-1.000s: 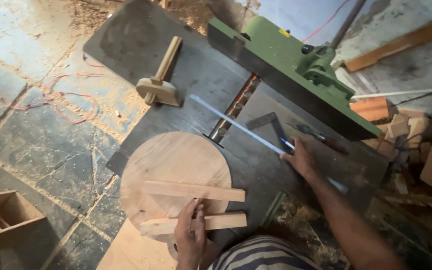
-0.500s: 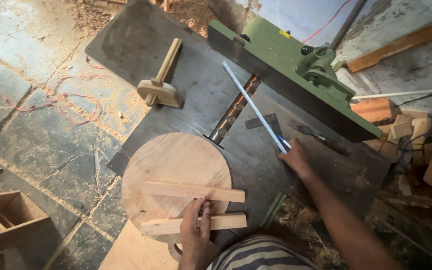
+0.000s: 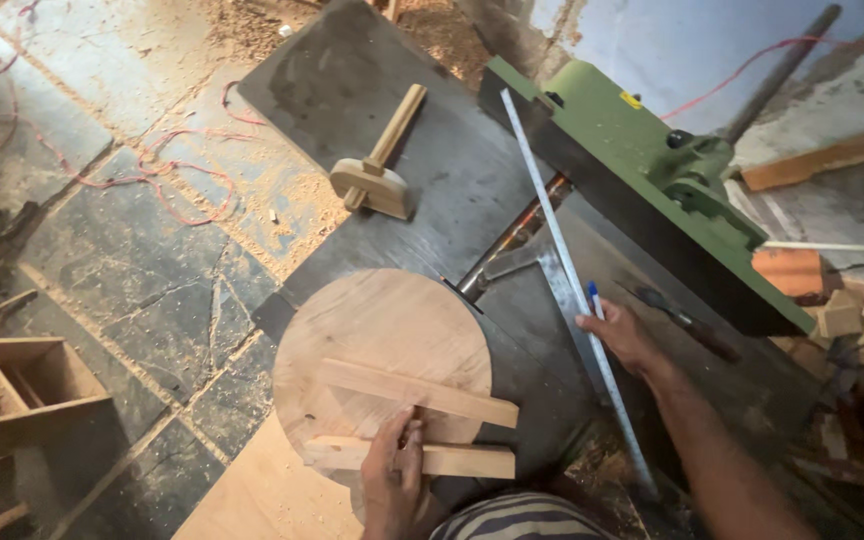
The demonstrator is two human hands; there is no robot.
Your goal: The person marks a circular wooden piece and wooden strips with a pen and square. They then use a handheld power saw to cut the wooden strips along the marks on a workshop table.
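On the floor at the far left sits an open wooden box (image 3: pixel 22 395), well apart from the work. On the dark machine table (image 3: pixel 352 80) lies a wooden mallet (image 3: pixel 380 160), its handle pointing toward 1 o'clock and its head at the near end.

Nearer the person, a round wooden disc (image 3: pixel 372 345) rests flat on the table. 2 wooden strips cross it: the upper strip (image 3: pixel 417 392) runs from about 10 o'clock to 4 o'clock, and the lower strip (image 3: pixel 407 458) lies almost level, 9 to 3. The left hand (image 3: pixel 392 480) comes in from 6 o'clock, its fingers (image 3: pixel 404 428) pressed flat on the lower strip and reaching up toward the upper one. They press down on it; they do not clench it.

To the right, a long steel ruler (image 3: pixel 562 275) stretches from 11 o'clock, by the green fence (image 3: pixel 642 190), down to 5 o'clock. The right hand (image 3: pixel 620 335) grips it near the middle, together with a blue pen (image 3: pixel 593 300) whose tip points to 12 o'clock. The ruler lies at 3 o'clock from the disc, just beside its edge but apart from it. The right hand is the nearer one to it.
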